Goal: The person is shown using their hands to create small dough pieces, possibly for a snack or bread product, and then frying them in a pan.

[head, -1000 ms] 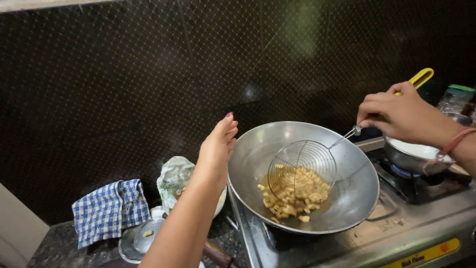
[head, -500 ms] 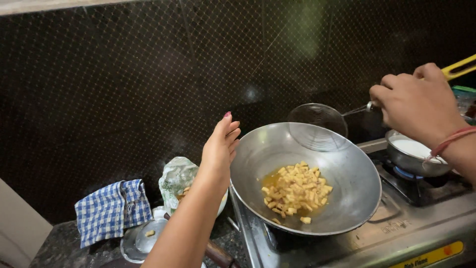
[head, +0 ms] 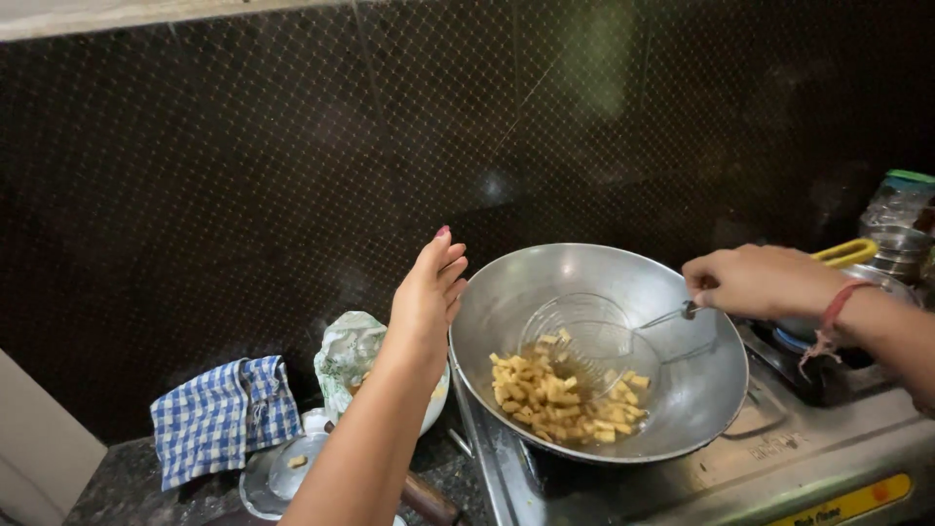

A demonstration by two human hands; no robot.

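Steel round wok (head: 682,292) on the stove holds pale yellow fried pieces (head: 560,394) in oil, not lifted yet. Right hand (head: 760,281) grips the wire skimmer (head: 589,336) dipping among them; left hand (head: 429,292) rests open at the rim.

Right hand (head: 755,282) dips wire skimmer (head: 584,341) into wok (head: 506,302).

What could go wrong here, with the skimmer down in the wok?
1. The left hand rests bare at the rim of the tilted wok; hot metal or oil may burn it.
2. The right hand holds the wire skimmer among the fried pieces; a quick lift might splash oil.
3. The wok leans left and could slip off the stove.
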